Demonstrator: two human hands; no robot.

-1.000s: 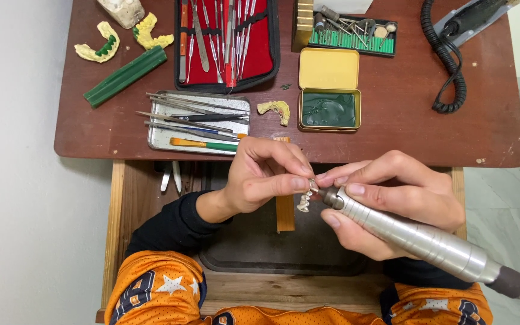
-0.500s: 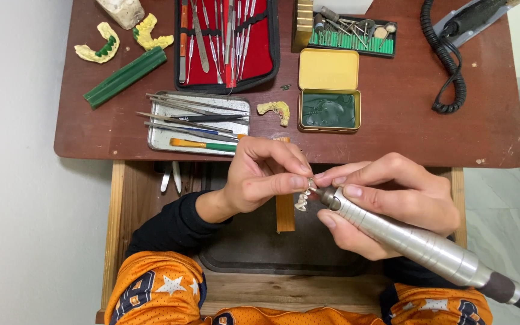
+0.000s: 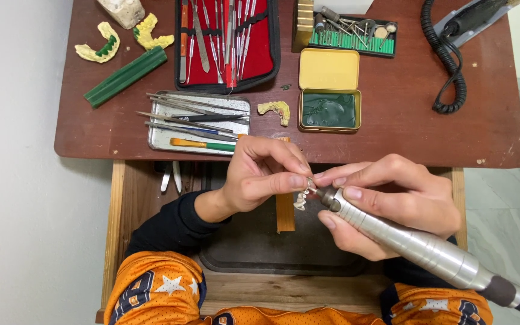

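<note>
- We pinch a small whitish dental piece (image 3: 300, 200) in the fingers of our left hand (image 3: 259, 174), thumb and forefinger closed on it, above the open drawer (image 3: 129, 204) and just in front of the desk (image 3: 404, 108) edge.
- Our right hand (image 3: 392, 204) wraps a silver rotary handpiece (image 3: 404, 238), fingers closed around its barrel; its tip meets the dental piece.
- A narrow wooden peg (image 3: 284, 212) juts out under both hands, over a dark tray (image 3: 254, 247) in the drawer.
- On the desk just behind the left hand lies a metal tray of hand tools (image 3: 197, 123); beside it a yellowish dental cast (image 3: 275, 110) and an open tin of green wax (image 3: 330, 109).
- Further back sit a red instrument case (image 3: 227, 42) and a green bur holder (image 3: 350, 36).
</note>
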